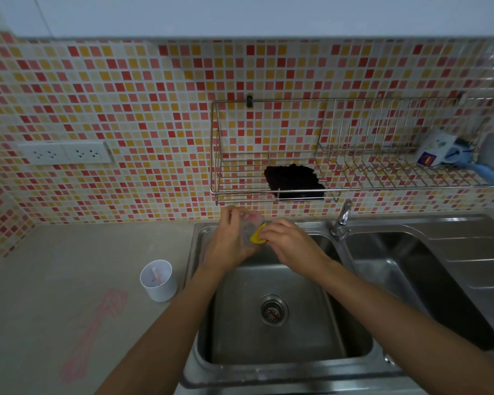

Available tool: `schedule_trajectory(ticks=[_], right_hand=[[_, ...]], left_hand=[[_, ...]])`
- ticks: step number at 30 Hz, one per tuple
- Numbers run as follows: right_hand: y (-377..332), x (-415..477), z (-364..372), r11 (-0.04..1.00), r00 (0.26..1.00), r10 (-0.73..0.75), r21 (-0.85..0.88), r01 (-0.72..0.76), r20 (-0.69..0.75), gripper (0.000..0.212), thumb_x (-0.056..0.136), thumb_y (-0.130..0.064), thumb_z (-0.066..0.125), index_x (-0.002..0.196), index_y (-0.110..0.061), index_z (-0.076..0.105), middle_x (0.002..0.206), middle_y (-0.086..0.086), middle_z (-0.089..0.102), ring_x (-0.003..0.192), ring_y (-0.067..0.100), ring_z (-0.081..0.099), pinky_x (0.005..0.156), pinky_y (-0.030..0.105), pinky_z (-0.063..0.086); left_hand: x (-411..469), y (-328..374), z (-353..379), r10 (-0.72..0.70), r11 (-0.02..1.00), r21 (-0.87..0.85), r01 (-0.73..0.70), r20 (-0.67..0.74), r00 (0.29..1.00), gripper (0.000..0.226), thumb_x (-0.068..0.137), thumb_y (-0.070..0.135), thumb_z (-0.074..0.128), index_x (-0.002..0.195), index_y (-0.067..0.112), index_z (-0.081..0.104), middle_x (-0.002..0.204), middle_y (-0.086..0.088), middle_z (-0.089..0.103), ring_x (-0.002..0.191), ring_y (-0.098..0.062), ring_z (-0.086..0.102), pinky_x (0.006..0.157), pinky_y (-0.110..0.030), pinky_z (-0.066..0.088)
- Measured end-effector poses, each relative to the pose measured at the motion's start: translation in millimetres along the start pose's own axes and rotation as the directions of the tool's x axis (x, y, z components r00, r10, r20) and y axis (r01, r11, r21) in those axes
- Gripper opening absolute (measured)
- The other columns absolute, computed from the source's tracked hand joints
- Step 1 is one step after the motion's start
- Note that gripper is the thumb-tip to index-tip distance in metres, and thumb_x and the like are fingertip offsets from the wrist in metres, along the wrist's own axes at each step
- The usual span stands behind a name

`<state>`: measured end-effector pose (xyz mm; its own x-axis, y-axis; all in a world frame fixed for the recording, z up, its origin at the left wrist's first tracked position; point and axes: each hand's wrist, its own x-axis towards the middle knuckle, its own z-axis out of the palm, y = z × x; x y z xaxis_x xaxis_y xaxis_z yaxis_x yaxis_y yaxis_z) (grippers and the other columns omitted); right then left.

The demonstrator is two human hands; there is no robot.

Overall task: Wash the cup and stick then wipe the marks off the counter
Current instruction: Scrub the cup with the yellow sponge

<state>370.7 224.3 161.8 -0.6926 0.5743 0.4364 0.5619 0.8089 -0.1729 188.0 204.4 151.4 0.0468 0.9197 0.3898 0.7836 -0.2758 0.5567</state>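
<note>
Forearms: both reach from the near edge out over the left basin of the sink [200,332], which is the closest thing below them.
Left hand [228,240]: curled around a clear cup [250,229], fingers wrapped on its wall; the cup is held above the far end of the basin.
Right hand [288,242]: fingers pressed together, pinching a yellow sponge [257,234] against the cup's side, just beside the left hand.
Cup axis: it appears tilted, long axis running roughly away from the person; where the mouth points cannot be told, since the fingers hide most of it.
Stick [156,276]: a pale pink stick stands leaning in a white holder [159,280] on the table [54,266], well to the left of and nearer than the left hand; its long axis leans up and toward the far side.
Marks [97,323]: pink streaks on the table, nearer than the holder, untouched.
Tap [341,220]: just to the right of the right hand; no water stream can be seen.
Rack [268,189]: wall rack beyond both hands, with a dark cloth [294,181] lying in it.
Stage: judged to be scrubbing the cup; stick and marks not yet done.
Risk: a wet, thin-walled cup may slip or buckle if the sponge is pushed hard against a loose hold, dropping into the basin.
Risk: reaching left for the stick with wet hands could tip the light holder.
</note>
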Motion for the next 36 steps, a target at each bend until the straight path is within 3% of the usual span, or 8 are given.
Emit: schedule_trajectory(ticks=[6,11,14,20,24,27,33,36], right_hand=[[-8,4,0,0.926,0.950,0.214,0.261,-0.272,0.229,0.028,0.092,-0.016,0.059,0.119,-0.023,0.067,0.112,-0.005,0.066,0.099,0.007,0.051,0.089,0.023,0.039],[7,2,0,0.977,0.987,-0.033,-0.205,0.066,0.159,0.046,0.071,-0.002,0.074,0.112,-0.022,0.069,0.111,-0.009,0.069,0.105,0.022,0.054,0.084,0.037,0.048],[10,-2,4,0.964,0.997,-0.030,-0.262,0.049,0.073,0.053,0.063,0.000,0.079,0.110,-0.021,0.068,0.111,-0.008,0.069,0.105,0.023,0.056,0.081,0.038,0.050],[-8,-6,20,0.916,0.949,0.272,0.261,-0.306,0.157,0.030,0.091,-0.012,0.059,0.118,-0.022,0.067,0.107,0.001,0.069,0.102,0.017,0.048,0.088,0.021,0.039],[8,0,7,1.000,0.985,0.018,-0.009,-0.016,0.171,0.037,0.081,-0.004,0.067,0.113,-0.024,0.070,0.110,-0.011,0.070,0.101,0.018,0.050,0.088,0.035,0.046],[17,3,-5,0.956,0.979,-0.106,-0.252,0.148,0.173,0.050,0.064,-0.001,0.075,0.110,-0.022,0.070,0.111,-0.011,0.070,0.105,0.023,0.054,0.084,0.038,0.048],[8,-7,8,0.971,0.974,0.117,0.181,-0.153,0.194,0.032,0.089,-0.011,0.063,0.116,-0.026,0.068,0.110,-0.012,0.070,0.095,0.011,0.046,0.085,0.025,0.043],[14,-3,2,0.998,0.985,-0.046,0.055,0.037,0.166,0.032,0.085,-0.009,0.065,0.114,-0.024,0.069,0.111,-0.012,0.070,0.097,0.015,0.049,0.084,0.029,0.047]], left_hand=[[0,-8,-3,0.098,0.991,0.089,-0.102,0.048,0.994,0.071,0.062,0.031,0.083,0.124,0.015,0.051,0.120,-0.004,0.050,0.108,-0.020,0.049,0.089,-0.039,0.048],[3,-3,-6,0.084,0.989,0.109,-0.099,0.137,0.987,0.076,0.062,0.034,0.082,0.130,0.023,0.049,0.126,0.002,0.049,0.115,-0.017,0.043,0.097,-0.039,0.044],[5,1,-10,0.126,0.986,0.092,-0.139,0.141,0.982,0.078,0.061,0.028,0.086,0.131,0.019,0.051,0.128,0.000,0.051,0.116,-0.017,0.044,0.094,-0.028,0.039],[7,-8,-11,0.061,0.990,0.109,-0.087,0.225,0.972,0.083,0.061,0.032,0.085,0.134,0.021,0.047,0.129,-0.001,0.048,0.118,-0.019,0.044,0.098,-0.041,0.045],[8,1,-13,0.082,0.977,0.168,-0.132,0.277,0.957,0.082,0.066,0.032,0.084,0.137,0.023,0.044,0.134,0.003,0.045,0.122,-0.017,0.041,0.095,-0.024,0.035],[9,4,-14,0.070,0.983,0.143,-0.117,0.293,0.953,0.088,0.063,0.033,0.086,0.139,0.025,0.041,0.135,0.002,0.045,0.123,-0.017,0.041,0.099,-0.030,0.040],[11,-4,-19,0.067,0.994,0.066,-0.092,0.308,0.949,0.088,0.059,0.024,0.088,0.135,0.023,0.044,0.132,0.002,0.045,0.121,-0.017,0.040,0.101,-0.030,0.040],[12,-4,-21,0.084,0.994,0.042,-0.102,0.319,0.944,0.087,0.059,0.022,0.088,0.135,0.019,0.046,0.133,-0.001,0.046,0.122,-0.017,0.041,0.101,-0.027,0.036]])
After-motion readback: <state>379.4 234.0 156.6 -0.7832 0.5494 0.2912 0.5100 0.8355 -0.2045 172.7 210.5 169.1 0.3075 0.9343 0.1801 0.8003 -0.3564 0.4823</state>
